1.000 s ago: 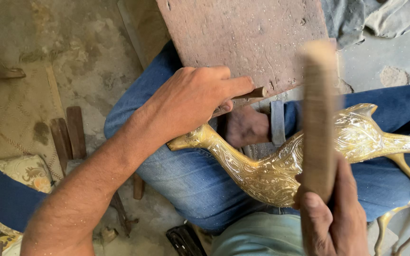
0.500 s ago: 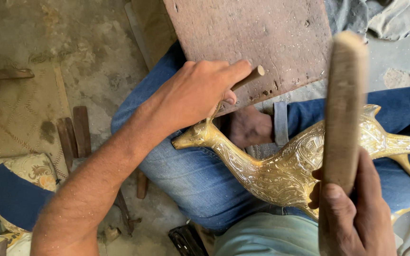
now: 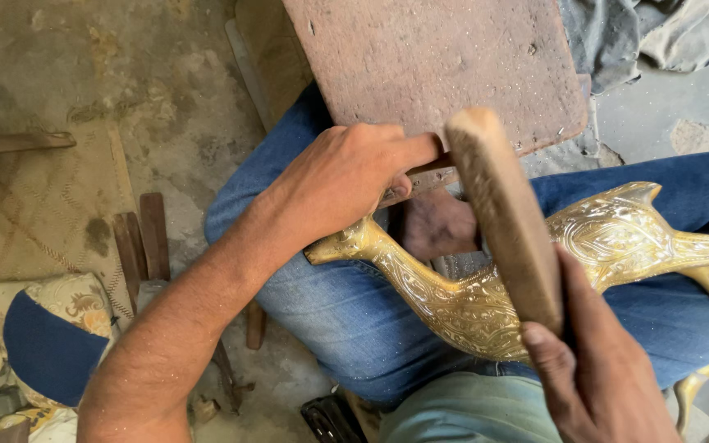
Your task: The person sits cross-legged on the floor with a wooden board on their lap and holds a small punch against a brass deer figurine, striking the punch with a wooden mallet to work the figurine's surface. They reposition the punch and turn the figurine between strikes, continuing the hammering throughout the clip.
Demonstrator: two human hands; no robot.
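A shiny engraved brass deer figure [image 3: 617,246] lies across my lap, its head to the left and its thin legs off to the right. My left hand [image 3: 346,172] is closed around a slim metal tool [image 3: 428,174] pressed near the deer's head and neck. My right hand [image 3: 592,369] grips a long wooden stick [image 3: 502,213], raised at a slant above the deer's body. A bare foot [image 3: 436,226] shows between the board and the deer.
A worn brown wooden board [image 3: 436,66] lies beyond my knees. My legs are in blue jeans [image 3: 330,303]. On the dirty concrete floor at left lie short wood pieces [image 3: 141,238] and a patterned blue cushion [image 3: 51,336]. Grey cloth [image 3: 658,33] sits at top right.
The wooden stick in my right hand has swung left and down towards my left hand and the tool. The left hand keeps its hold by the deer's neck.
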